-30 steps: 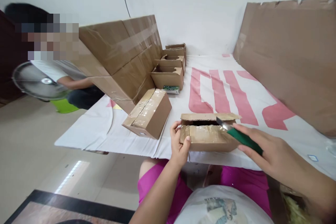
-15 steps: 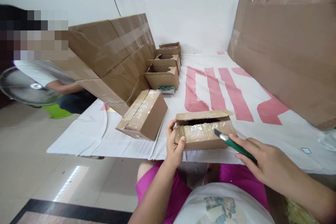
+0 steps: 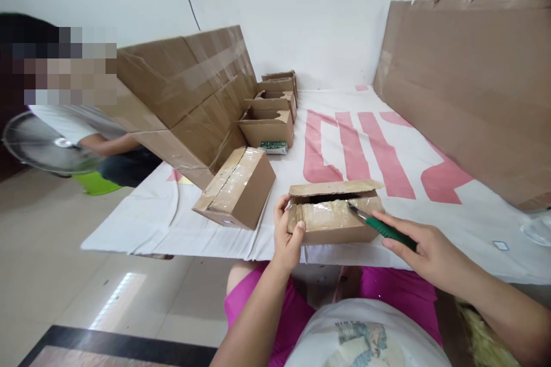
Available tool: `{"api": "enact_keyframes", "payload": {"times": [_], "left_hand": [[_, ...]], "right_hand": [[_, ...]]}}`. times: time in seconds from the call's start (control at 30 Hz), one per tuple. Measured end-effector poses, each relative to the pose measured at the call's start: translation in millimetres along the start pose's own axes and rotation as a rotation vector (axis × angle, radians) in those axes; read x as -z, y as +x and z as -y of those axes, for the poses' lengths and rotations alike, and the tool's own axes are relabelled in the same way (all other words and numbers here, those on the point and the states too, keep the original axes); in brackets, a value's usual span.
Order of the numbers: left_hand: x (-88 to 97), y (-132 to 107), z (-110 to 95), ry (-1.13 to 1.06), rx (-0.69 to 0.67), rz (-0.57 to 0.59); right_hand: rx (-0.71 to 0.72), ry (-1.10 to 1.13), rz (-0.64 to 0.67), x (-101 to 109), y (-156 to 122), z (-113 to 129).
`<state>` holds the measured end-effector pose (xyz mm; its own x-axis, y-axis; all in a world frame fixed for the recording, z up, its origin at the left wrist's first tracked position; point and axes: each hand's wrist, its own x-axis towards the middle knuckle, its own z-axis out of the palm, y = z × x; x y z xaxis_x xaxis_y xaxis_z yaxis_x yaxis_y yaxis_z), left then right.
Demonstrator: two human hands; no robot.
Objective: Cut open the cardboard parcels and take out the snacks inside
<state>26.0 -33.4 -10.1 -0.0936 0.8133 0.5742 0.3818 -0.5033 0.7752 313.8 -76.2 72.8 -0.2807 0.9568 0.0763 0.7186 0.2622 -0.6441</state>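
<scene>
A small taped cardboard box [image 3: 333, 219] lies right in front of me on the white sheet, its far flap lifted. My left hand [image 3: 287, 235] is closed on the box's left end. My right hand [image 3: 424, 246] grips a green utility knife [image 3: 381, 226], and the blade tip rests on the taped top near the middle-right. Another taped box [image 3: 235, 187] sits tilted to the left.
A white sheet with red letters [image 3: 357, 149] covers the floor. Large cardboard sheets lean at the left [image 3: 185, 92] and right [image 3: 469, 86]. Several open small boxes [image 3: 269, 120] line the back, with a green packet [image 3: 272, 147]. Another person [image 3: 86, 132] and a fan [image 3: 41, 143] are at the left.
The knife blade has moved left along the box top, from its right edge toward the middle. My left hand has kept its hold on the box.
</scene>
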Motion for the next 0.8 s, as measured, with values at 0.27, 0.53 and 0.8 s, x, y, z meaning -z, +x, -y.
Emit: {"api": "enact_keyframes", "payload": {"times": [0.27,0.53,0.8], "left_hand": [[-0.5,0,-2,0.015,-0.001,-0.011],[-0.5,0,-3,-0.001,-0.005,-0.004],[-1.1,-1,-4,-0.007,-0.018,-0.014]], "right_hand": [[-0.159,0.214,0.011,-4,0,-6],[-0.005,0.014,-0.168,-10,0,-4],[-0.092,-0.065,-0.389,7,-10,-22]]}}
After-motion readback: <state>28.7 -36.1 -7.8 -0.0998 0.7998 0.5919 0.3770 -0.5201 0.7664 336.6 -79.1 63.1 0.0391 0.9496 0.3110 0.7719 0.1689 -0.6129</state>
